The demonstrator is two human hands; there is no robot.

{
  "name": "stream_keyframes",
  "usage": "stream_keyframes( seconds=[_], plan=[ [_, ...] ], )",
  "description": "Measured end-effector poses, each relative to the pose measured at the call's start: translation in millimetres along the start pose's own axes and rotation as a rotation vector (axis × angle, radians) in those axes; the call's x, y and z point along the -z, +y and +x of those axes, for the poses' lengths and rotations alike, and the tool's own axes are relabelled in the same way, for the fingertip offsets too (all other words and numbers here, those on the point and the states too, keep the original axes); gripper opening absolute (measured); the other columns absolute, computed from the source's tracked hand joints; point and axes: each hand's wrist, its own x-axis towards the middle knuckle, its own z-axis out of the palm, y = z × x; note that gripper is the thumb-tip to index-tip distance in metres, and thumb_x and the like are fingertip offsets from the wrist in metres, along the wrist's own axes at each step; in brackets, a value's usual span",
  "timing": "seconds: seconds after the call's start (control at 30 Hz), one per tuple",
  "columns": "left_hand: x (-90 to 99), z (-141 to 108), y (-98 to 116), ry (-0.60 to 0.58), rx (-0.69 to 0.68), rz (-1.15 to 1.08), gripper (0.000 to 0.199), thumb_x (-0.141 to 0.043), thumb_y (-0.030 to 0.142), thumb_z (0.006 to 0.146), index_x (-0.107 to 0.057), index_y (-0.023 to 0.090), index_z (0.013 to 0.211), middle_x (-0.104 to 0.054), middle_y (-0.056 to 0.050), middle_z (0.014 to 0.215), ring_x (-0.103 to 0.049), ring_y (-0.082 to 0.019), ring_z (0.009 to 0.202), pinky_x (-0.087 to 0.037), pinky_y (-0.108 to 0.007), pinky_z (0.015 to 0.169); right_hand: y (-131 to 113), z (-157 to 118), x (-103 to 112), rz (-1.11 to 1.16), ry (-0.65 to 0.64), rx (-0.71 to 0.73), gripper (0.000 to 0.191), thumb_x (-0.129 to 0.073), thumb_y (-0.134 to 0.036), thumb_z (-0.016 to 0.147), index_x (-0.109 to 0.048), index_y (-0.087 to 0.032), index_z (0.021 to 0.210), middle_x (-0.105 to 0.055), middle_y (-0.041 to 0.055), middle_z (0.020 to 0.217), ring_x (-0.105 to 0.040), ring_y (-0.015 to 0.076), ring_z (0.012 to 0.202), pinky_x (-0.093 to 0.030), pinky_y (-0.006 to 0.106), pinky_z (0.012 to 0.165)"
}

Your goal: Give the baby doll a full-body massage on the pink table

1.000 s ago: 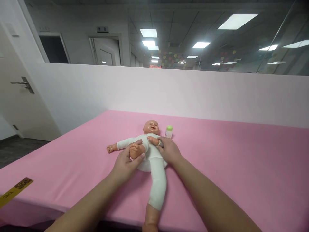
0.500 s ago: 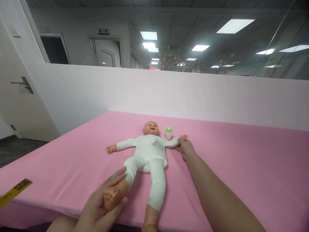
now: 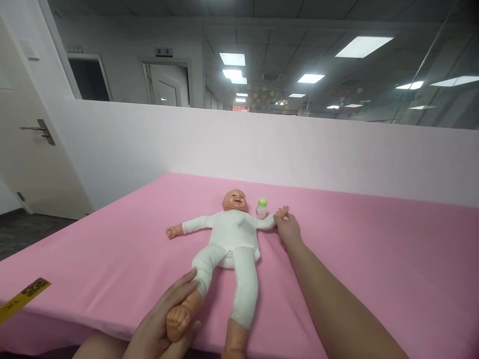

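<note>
A pink table stands before a white wall, bearing a doll and a green-capped bottle. The left hand grips the doll's foot; the right hand pinches its wrist.

The place was an office-like room fitted out for infant-care practice. A pink padded table filled the foreground, backed by a low white partition. At twelve o'clock, recessed ceiling light panels ran down a corridor (paper hearts hung far back). At ten o'clock stood white doors, one with a lever handle.
</note>
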Motion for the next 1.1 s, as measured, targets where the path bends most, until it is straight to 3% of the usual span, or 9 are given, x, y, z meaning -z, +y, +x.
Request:
stream_keyframes(
  seconds=[0.13, 0.27, 0.4, 0.53, 0.63, 0.77, 0.93, 1.1],
  plan=[
    [1.0, 20.5, -0.5, -0.049, 0.04, -0.036, 0.062, -0.068, 0.046, 0.091, -0.058, 0.028, 0.149, -0.047, -0.004, 0.155, -0.053, -0.019, 0.145, -0.054, -0.029, 0.12, -24.8, -35.5, -21.4, -0.202, -0.042, 0.279, 0.056, -0.075, -0.04, 0.088, -0.063, -0.028, 0.141, -0.077, 0.0053, 0.114, -0.073, 0.0255, 0.097, -0.058, 0.039, 0.093],
    [-5.0, 53.2, 0.9, -0.073, 0.085, -0.14, 0.068, -0.064, 0.049, 0.095, -0.051, 0.022, 0.156, -0.042, -0.009, 0.159, -0.047, -0.02, 0.151, -0.049, -0.034, 0.125, -37.9, -63.4, -42.9, -0.398, -0.321, 0.603, 0.048, -0.067, -0.026, 0.093, -0.068, -0.034, 0.14, -0.075, 0.0021, 0.124, -0.067, 0.0275, 0.113, -0.052, 0.041, 0.104],
    [-18.4, 87.8, 3.5, -0.058, 0.113, -0.262, 0.076, -0.063, 0.058, 0.093, -0.05, 0.016, 0.156, -0.049, -0.013, 0.152, -0.048, -0.021, 0.15, -0.047, -0.035, 0.126, -38.5, -67.3, -51.8, -0.638, -0.472, 0.89, 0.049, -0.061, -0.012, 0.093, -0.073, -0.033, 0.135, -0.07, 0.0036, 0.135, -0.061, 0.0284, 0.125, -0.041, 0.046, 0.115],
    [-31.3, 109.2, 3.4, -0.131, 0.21, -0.341, 0.084, -0.059, 0.068, 0.092, -0.049, 0.014, 0.155, -0.053, -0.013, 0.149, -0.052, -0.021, 0.146, -0.049, -0.035, 0.124, -42.1, -66.1, -50.9, -0.744, -0.541, 0.992, 0.048, -0.06, -0.01, 0.094, -0.073, -0.032, 0.135, -0.072, 0.0058, 0.129, -0.061, 0.0286, 0.122, -0.041, 0.045, 0.112],
    [-34.1, 112.9, 4.1, -0.148, 0.249, -0.384, 0.086, -0.061, 0.066, 0.091, -0.046, 0.013, 0.157, -0.051, -0.015, 0.15, -0.051, -0.022, 0.147, -0.049, -0.035, 0.123, -46.1, -71.2, -49.8, -0.7, -0.535, 0.936, 0.034, -0.061, -0.015, 0.096, -0.078, -0.03, 0.121, -0.075, 0.0054, 0.119, -0.064, 0.0279, 0.114, -0.044, 0.043, 0.107],
    [-27.3, 100.0, 6.1, -0.088, 0.237, -0.334, 0.083, -0.066, 0.06, 0.09, -0.048, 0.015, 0.157, -0.045, -0.014, 0.156, -0.047, -0.022, 0.15, -0.048, -0.036, 0.126, -42.1, -72.9, -47.9, -0.563, -0.435, 0.687, 0.015, -0.068, -0.031, 0.094, -0.078, -0.028, 0.106, -0.077, 0.005, 0.104, -0.067, 0.0275, 0.101, -0.051, 0.038, 0.092],
    [-11.3, 57.1, 1.1, -0.071, 0.15, -0.168, 0.073, -0.067, 0.05, 0.092, -0.049, 0.023, 0.157, -0.038, -0.009, 0.161, -0.045, -0.021, 0.152, -0.047, -0.035, 0.127, -25.9, -46.9, -35.1, -0.196, -0.192, 0.4, 0.037, -0.074, -0.041, 0.089, -0.07, -0.025, 0.122, -0.076, 0.0052, 0.11, -0.07, 0.0243, 0.093, -0.056, 0.034, 0.082],
    [0.6, 13.5, -9.0, 0.013, -0.027, 0.074, 0.063, -0.069, 0.04, 0.091, -0.054, 0.026, 0.15, -0.043, -0.005, 0.158, -0.052, -0.017, 0.146, -0.054, -0.025, 0.119, -6.3, -6.4, -12.4, 0.06, -0.035, 0.143, 0.053, -0.078, -0.042, 0.085, -0.062, -0.021, 0.131, -0.076, 0.0109, 0.119, -0.075, 0.0265, 0.1, -0.062, 0.034, 0.08]
  ],
)
